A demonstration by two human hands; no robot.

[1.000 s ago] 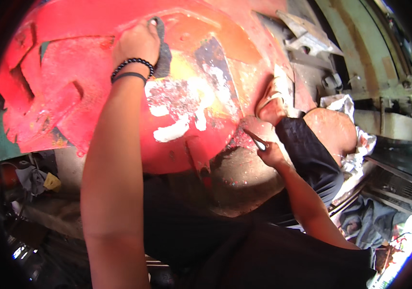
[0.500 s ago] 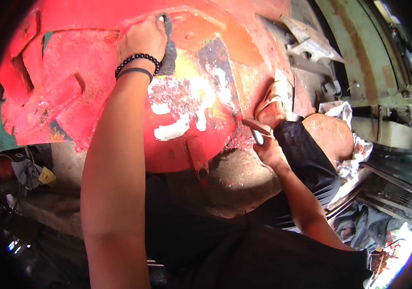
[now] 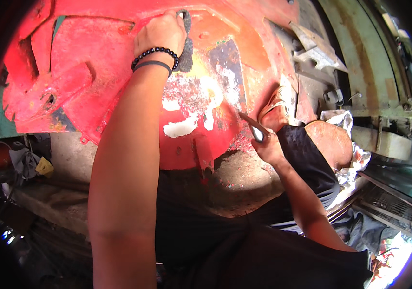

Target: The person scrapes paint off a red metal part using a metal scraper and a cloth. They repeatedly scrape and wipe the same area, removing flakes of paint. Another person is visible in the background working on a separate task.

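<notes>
A large red metal panel [image 3: 114, 53] fills the space in front of me, its paint worn through to orange, yellow and dark patches. White filler-like smears [image 3: 181, 127] cover the middle of it. My left hand [image 3: 160, 33] is closed around a dark grey rag [image 3: 185, 55] and rests on the panel's upper part. Lower right, my right hand [image 3: 267, 147] grips a scraper-like tool [image 3: 254, 123] with a flat brownish blade and a shiny part near the fingers. The blade's tip points at the panel beside the dark bare patch; whether it touches cannot be made out.
My sandalled foot [image 3: 275, 108] stands at the panel's right edge. A round brown stool-like top [image 3: 328, 144] and crumpled foil [image 3: 343, 120] sit right of my leg. Angular metal parts [image 3: 314, 50] lie beyond, beside a greenish metal frame [image 3: 360, 53]. Rags [image 3: 25, 164] hang at the left.
The view has shifted slightly, moving the panel rightward in the picture. My left hand and rag have gone a little to the right. The tool's tip has moved slightly left and up over the panel.
</notes>
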